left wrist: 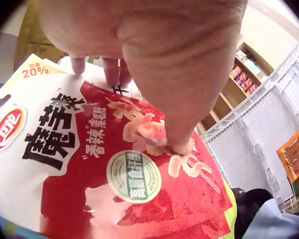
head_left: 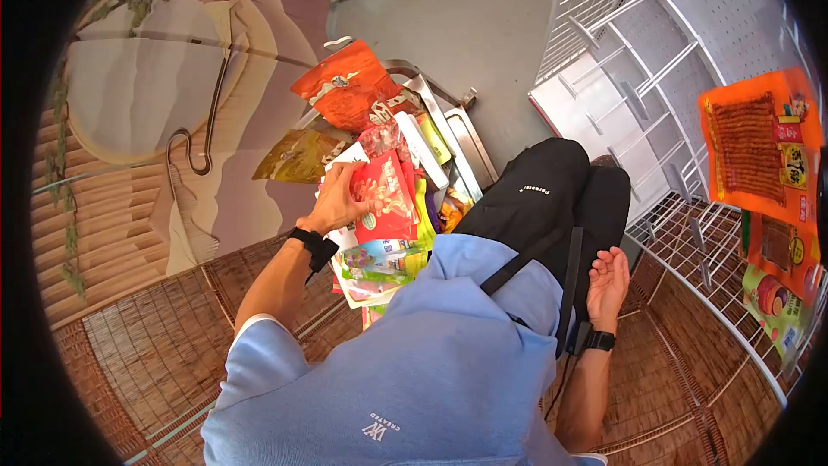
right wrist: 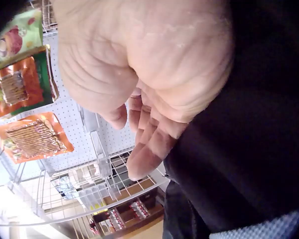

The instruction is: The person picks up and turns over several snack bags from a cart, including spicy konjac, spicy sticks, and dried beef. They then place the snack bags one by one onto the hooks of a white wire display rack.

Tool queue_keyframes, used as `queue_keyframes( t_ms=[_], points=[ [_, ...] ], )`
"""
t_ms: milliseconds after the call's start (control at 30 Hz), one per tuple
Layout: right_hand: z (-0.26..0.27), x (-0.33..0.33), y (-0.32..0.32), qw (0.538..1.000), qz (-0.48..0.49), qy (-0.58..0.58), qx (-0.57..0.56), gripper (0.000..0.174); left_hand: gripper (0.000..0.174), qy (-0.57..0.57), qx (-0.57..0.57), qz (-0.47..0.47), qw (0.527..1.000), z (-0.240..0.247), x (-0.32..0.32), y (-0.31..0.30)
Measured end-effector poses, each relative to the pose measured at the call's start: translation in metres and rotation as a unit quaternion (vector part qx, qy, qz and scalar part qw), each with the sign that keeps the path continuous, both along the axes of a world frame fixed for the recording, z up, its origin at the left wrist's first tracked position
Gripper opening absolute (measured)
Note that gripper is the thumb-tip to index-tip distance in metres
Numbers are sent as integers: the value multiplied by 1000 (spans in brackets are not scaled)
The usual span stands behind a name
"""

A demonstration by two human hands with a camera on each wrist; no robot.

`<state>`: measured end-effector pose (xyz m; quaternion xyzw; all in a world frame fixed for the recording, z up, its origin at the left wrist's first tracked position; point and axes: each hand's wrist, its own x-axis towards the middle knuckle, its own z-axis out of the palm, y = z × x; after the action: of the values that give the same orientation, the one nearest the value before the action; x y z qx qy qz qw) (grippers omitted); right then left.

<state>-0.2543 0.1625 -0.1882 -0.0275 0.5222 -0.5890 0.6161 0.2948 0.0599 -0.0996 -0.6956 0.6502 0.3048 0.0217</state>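
At the left of the head view, a large beige and mauve landscape panel (head_left: 147, 95) is standing beside a brown woven-patterned surface (head_left: 147, 362), which is spreading across the bottom of the frame. Toward the centre, a shiny golden-yellow packet (head_left: 297, 155) is lying at the left edge of a mixed pile of colourful snack packets, with a large orange-red packet (head_left: 349, 86) jutting out above it.

The left hand (head_left: 336, 203), wearing a black band at the wrist, is reaching into the middle of the pile. It is gripping a flat red and white packet with dark Chinese lettering (head_left: 384, 198); the thumb is pressing on its front while the other fingers are lying at its upper edge. A long white object with rounded corners (head_left: 423, 151) is resting just right of it, near a silver metal frame (head_left: 470, 134).

Right of centre, black fabric with small white lettering (head_left: 535, 190) is covering the person's lap, above a light blue shirt (head_left: 405, 380). The right hand (head_left: 608, 280) is hovering beside the fabric, palm showing, fingers loosely curled and holding nothing.

At the far right, an orange packet picturing brown strips (head_left: 755, 151) is hanging on a white wire rack (head_left: 638, 43), above a smaller orange packet (head_left: 780, 250) and a green packet (head_left: 772, 302).
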Motion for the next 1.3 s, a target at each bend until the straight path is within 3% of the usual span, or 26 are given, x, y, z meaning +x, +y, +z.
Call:
queue_keyframes(
  t_ms=[233,300,367,500,767,833,867,1200,1267,1300],
  points=[
    [-3,-3,3,1000,0,-13,1,25,96,-13,90,-5,996,2,-4,-15],
    [-3,-4,3,1000,-6,-14,-1,25,96,-14,89,-14,996,3,-10,-18],
    [-4,-3,3,1000,-5,-19,-15,25,95,-54,25,-82,995,2,-13,-16],
    [-3,-3,2,999,-10,-31,-15,24,84,-56,34,-104,992,2,-15,-16],
    [-3,-3,3,999,-7,-30,-21,25,102,-6,124,-60,990,-5,-22,-14],
    [-4,-4,4,999,-7,-30,-20,25,105,56,240,-17,969,-5,-27,-15],
    [-5,-5,5,999,-7,-30,-21,25,110,74,246,0,966,-7,-29,-11],
    [-5,-4,3,999,-2,-30,-20,25,116,97,250,38,963,0,-41,-1],
    [-5,-4,3,999,-4,-31,-22,25,113,52,149,-35,987,-10,-35,9],
    [-5,-4,4,999,-3,-31,-21,25,113,53,150,-34,987,-8,-36,12]
  ],
)
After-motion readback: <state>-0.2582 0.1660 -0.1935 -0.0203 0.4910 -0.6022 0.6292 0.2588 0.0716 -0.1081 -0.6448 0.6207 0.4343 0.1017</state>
